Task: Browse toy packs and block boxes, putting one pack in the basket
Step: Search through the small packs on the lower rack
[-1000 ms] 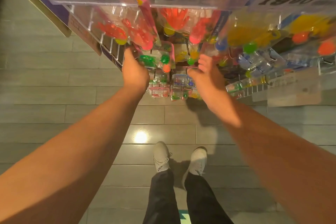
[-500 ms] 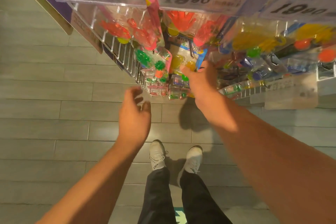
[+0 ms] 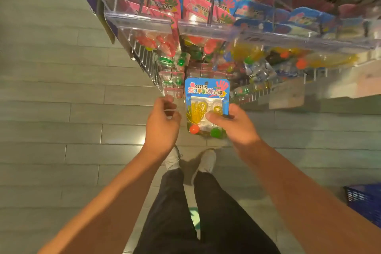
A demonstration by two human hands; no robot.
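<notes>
Grey floor tiles (image 3: pixel 51 109) lie below. Right hand (image 3: pixel 237 128) grips a blue toy pack (image 3: pixel 206 97). Left hand (image 3: pixel 162 123) is loosely curled, holding nothing.

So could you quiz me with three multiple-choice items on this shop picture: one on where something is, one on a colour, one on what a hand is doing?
1. Where is the dark blue plastic basket?
A. on the floor at lower right
B. hanging on the rack
C. in the left hand

2. What colour is the backing card of the toy pack held by the right hand?
A. pink
B. blue
C. white

3. What is the left hand doing?
A. gripping the pack
B. holding the basket
C. holding nothing, fingers loosely curled

Answers: 1 A, it stands on the tiles at the frame's right edge. 2 B, blue card with a red hand print. 3 C, it is beside the pack, apart from it.
</notes>
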